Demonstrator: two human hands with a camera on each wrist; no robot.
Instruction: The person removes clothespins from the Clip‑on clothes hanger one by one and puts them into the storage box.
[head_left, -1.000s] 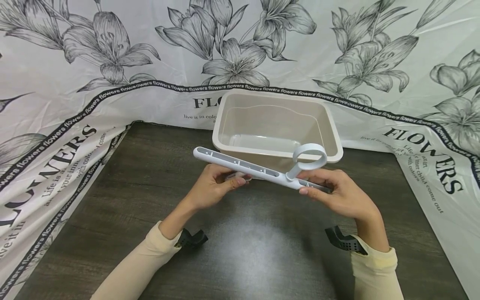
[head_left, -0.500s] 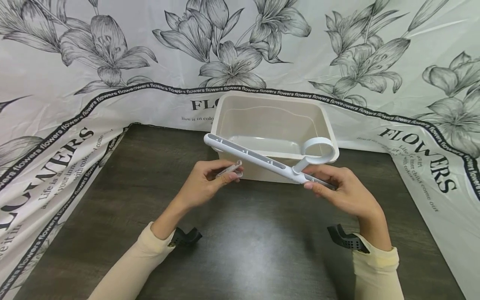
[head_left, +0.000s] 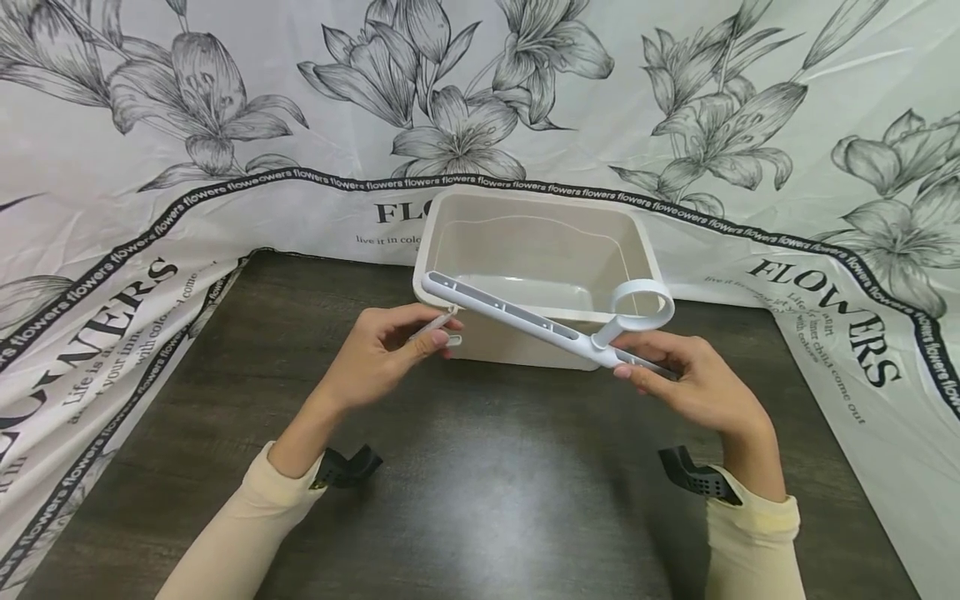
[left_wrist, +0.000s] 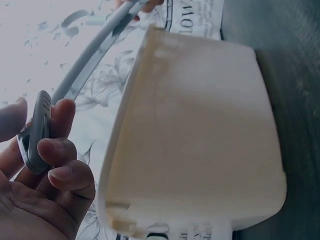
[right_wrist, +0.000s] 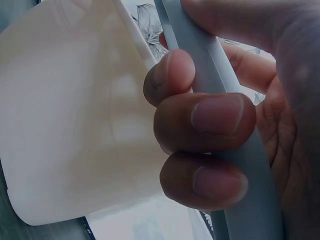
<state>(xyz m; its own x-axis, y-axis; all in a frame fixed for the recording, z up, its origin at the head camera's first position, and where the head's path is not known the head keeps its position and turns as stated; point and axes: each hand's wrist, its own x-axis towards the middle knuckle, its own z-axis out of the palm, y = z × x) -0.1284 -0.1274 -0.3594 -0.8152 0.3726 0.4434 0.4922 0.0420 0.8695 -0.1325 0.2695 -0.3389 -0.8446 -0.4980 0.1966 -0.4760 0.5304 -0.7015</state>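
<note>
A white plastic hanger [head_left: 517, 318], a straight slotted bar with a ring-shaped hook, slants up to the left in the head view. My right hand [head_left: 697, 379] grips its right end; in the right wrist view several curled fingers wrap round the bar [right_wrist: 250, 170]. My left hand [head_left: 375, 354] pinches a small light-coloured plastic clip [left_wrist: 39, 135] between thumb and fingers, with ridges showing at one end. The clip is just left of and below the hanger's raised end in the head view. Part of the clip is hidden by the fingers.
A beige plastic bin [head_left: 517, 342] stands behind both hands, its mouth facing up, and the hanger overlaps its front rim. The dark wood-grain table [head_left: 480, 483] lies below. A flower-printed white cloth [head_left: 247, 100] hangs at the back and runs along the sides.
My left hand has drawn the clip leftward, out from under the hanger. The hanger has shifted slightly right and tilted more steeply, its left end raised. The right hand keeps its grip.
</note>
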